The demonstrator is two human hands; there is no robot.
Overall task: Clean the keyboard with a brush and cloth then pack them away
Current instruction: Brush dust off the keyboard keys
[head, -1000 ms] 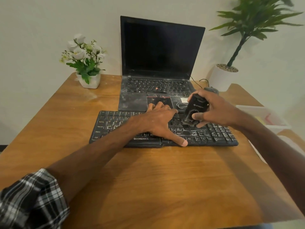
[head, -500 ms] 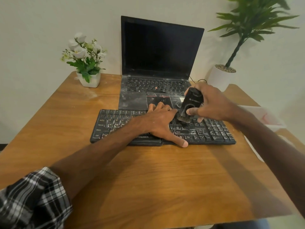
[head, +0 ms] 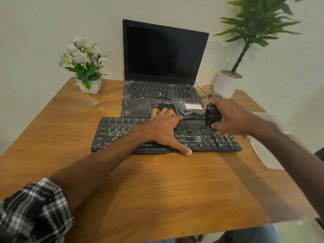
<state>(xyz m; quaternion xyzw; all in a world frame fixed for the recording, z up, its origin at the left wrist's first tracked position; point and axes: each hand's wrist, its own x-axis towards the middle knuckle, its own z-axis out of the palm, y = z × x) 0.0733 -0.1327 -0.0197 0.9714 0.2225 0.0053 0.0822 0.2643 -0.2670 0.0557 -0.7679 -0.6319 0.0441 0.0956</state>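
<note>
Right hand grips brush on dusty keyboard.

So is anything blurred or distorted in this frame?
Head view: the right hand and its brush are motion-blurred; the left hand and keyboard stay sharp. Wide-angle bending curves the table edges; soft arm shadows, no glare.
</note>
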